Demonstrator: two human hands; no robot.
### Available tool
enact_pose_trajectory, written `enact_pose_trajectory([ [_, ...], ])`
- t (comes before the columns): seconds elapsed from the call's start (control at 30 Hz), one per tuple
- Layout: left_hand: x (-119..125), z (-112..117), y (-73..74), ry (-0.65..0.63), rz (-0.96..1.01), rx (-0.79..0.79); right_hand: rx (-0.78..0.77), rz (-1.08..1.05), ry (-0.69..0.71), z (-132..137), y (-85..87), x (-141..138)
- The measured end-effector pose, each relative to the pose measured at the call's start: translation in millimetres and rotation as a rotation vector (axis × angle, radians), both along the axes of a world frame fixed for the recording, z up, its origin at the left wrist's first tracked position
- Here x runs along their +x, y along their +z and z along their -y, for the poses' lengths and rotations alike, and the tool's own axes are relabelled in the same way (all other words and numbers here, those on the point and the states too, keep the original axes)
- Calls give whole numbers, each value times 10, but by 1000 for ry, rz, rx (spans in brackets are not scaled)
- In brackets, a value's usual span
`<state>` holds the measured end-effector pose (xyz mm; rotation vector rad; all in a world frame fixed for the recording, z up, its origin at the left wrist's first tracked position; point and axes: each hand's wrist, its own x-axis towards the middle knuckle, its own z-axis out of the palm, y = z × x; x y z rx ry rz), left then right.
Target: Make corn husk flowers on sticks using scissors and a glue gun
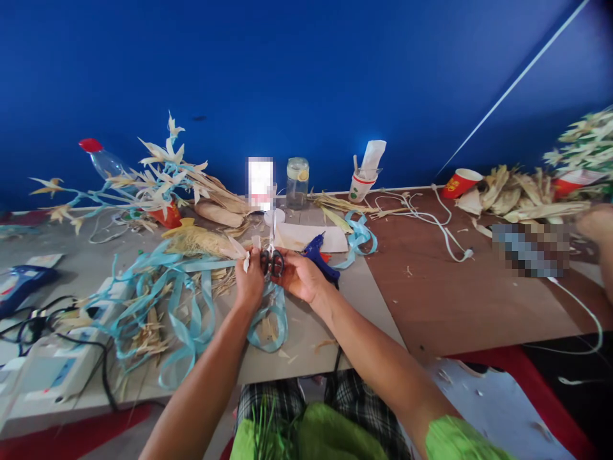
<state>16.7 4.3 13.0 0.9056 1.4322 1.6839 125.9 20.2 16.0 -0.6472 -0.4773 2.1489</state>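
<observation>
Small black-handled scissors (274, 263) point away from me over the table, their blades upright between my hands. My right hand (301, 276) is turned partly palm up, its fingers closed at the scissors' right handle loop. My left hand (249, 276) is closed on a pale strip of corn husk (246, 260), its fingertips close against the left loop. Light blue ribbon (269, 329) lies in loops below the hands. Just right of my right hand is a blue glue gun (318, 255). A bundle of dry husk fibre (201, 243) rests left of my left hand.
Husk flowers on blue stems (167, 160) stand at the back left near a red-capped bottle (103, 160). A glass jar (297, 185) and paper cup (361, 186) line the blue wall. A power strip (67, 364) lies left; white cables (426, 220) and another person's arm (598, 233) are right.
</observation>
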Motion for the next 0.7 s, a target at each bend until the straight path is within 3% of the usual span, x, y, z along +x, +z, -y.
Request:
enact_pose_trajectory([
  [0.23, 2, 22, -4, -75, -94, 10, 197, 170, 60, 35, -5, -27],
  [0.4, 10, 27, 10, -146, -142, 8, 237, 257, -103, -3, -37, -58],
  [0.7, -123, -93, -92, -28, -44, 8, 377, 264, -166, -78, 157, 185],
])
